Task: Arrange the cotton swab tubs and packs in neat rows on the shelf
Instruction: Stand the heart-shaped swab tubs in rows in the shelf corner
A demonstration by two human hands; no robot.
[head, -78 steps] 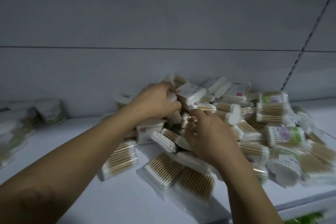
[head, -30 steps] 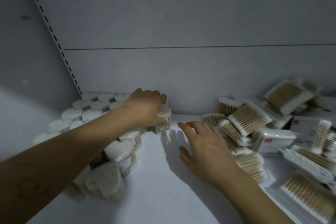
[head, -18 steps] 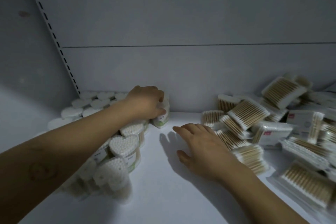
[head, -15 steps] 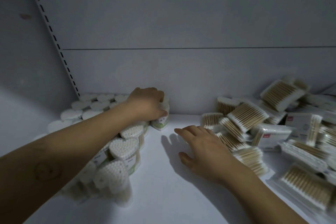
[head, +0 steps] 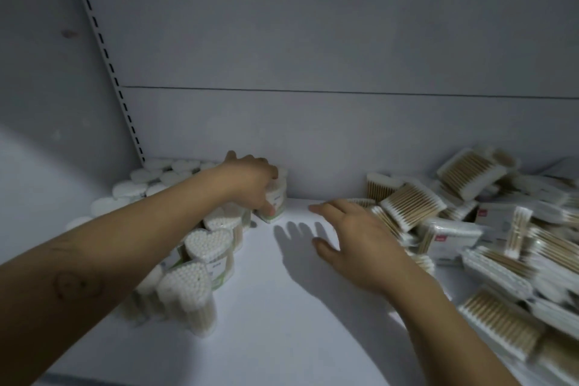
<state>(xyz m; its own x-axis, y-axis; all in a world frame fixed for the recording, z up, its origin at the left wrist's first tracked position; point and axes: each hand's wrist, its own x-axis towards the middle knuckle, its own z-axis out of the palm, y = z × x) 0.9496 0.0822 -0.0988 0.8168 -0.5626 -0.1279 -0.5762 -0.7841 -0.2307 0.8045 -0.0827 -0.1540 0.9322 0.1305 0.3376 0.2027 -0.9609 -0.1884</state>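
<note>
Slotted upright (head: 103,50): we see it slant down the left of the grey back panel (head: 313,41) and end just behind the far-left tubs.

Heart-shaped tubs (head: 208,244): a block of them stands upright on the left of the shelf with the white swab tips up, in rows running near to far. The nearest ones are blurred, and our left forearm crosses above the middle of the block.

Left hand (head: 250,178): we hold it at the far right corner of that block, close to the back panel, with the knuckles up and the fingers curled down around one tub.

End tub (head: 277,202): it stands upright under that hand, just beside the back panel. The fingers cover its top and far side, and the thumb tip presses low on its near face by the green label.

Shelf (head: 282,323): a white strip lies between tubs and packs, and a hand's shadow (head: 300,238) with spread fingers falls on it.

Right hand (head: 360,241): it is palm down in the middle, with the fingers loosely straight and spread wide, holding nothing. The fingertips point far-left toward the end tub but stay apart from it. We cannot tell whether the palm touches the shelf.

Swab packs (head: 410,207): flat packs of wooden-stemmed swabs lie heaped and tilted on the right, the nearest just beside our right hand.

Wrapped pack (head: 451,238): this white pack with a small red mark lies in the heap, right of the hand.
</note>
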